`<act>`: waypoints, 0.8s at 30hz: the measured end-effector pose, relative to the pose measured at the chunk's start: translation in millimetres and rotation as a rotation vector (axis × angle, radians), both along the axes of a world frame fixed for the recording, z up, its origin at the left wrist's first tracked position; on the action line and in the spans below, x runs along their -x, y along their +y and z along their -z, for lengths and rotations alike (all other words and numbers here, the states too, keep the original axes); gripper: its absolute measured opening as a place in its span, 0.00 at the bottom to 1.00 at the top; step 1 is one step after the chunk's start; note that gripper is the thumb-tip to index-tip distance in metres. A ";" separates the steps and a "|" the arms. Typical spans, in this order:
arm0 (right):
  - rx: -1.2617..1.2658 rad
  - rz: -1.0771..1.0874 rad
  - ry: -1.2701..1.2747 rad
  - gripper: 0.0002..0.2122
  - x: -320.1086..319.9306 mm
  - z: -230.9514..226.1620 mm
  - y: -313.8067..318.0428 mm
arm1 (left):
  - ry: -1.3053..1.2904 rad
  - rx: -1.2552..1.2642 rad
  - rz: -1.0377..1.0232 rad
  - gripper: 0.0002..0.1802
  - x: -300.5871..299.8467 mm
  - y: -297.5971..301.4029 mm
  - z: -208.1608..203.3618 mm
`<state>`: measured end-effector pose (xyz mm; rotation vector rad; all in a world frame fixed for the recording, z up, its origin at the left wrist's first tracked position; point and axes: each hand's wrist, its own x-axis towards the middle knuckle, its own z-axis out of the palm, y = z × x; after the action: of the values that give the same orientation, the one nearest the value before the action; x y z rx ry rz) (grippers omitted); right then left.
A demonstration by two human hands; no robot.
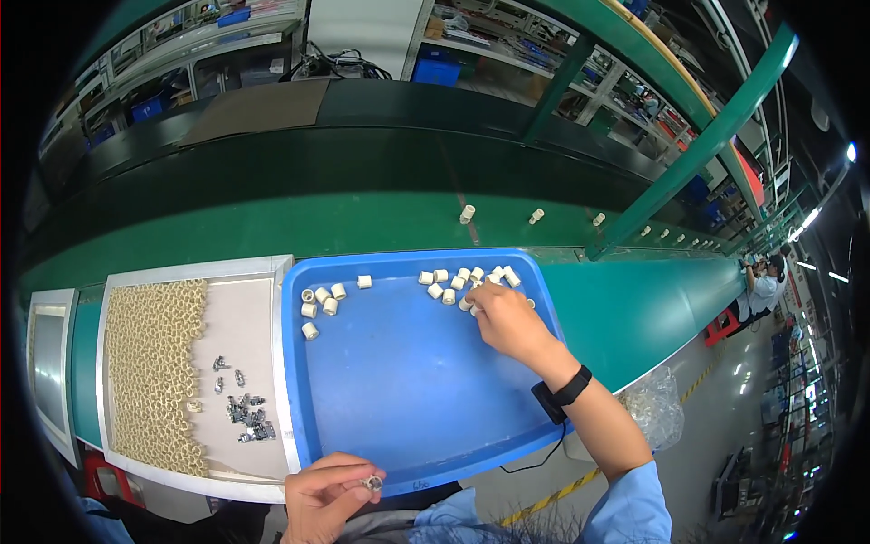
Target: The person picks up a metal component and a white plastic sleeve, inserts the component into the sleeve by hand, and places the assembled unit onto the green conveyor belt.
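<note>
My left hand [328,500], at the near edge of the blue tray [408,385], pinches a small silvery ring-shaped part [372,483] between thumb and fingertips. Over the tray's far right, my right hand [515,325] reaches into a group of short white hollow cylinders [449,296]. Its fingers are closed around one of these cylinders, which they partly cover. More white cylinders [330,306] lie in the tray's far left corner, and a single one [365,282] sits by the far wall.
Left of the blue tray, a pale-framed tray [240,313] holds packed cream ring-shaped parts [154,376] and loose metal fittings [252,419]. White pieces [467,214] stand spaced along the green belt [362,218] behind. A green post [689,150] slants up at right; a co-worker [766,283] sits farther off.
</note>
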<state>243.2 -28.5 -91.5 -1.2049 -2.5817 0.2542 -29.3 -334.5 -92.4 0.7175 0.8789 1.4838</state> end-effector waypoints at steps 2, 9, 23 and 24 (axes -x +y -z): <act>0.127 0.027 0.050 0.13 10.3 -21.4 -11.7 | -0.012 -0.035 -0.014 0.16 -1.7 4.2 -4.1; 0.825 0.017 0.773 0.14 24.4 -50.1 -73.3 | 0.280 -0.019 -0.052 0.17 -11.4 27.2 -30.0; 0.381 -0.513 0.806 0.13 72.3 -75.9 -167.3 | 0.345 -0.068 -0.136 0.18 -9.4 16.3 -37.2; 0.299 -0.554 0.797 0.13 72.6 -76.7 -168.9 | 0.274 -0.053 -0.109 0.17 -7.5 14.6 -37.6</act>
<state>170.6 -197.4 -14.8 -0.2908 -2.1073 1.0245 -21.8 -319.9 -54.8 0.9402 1.1036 1.5318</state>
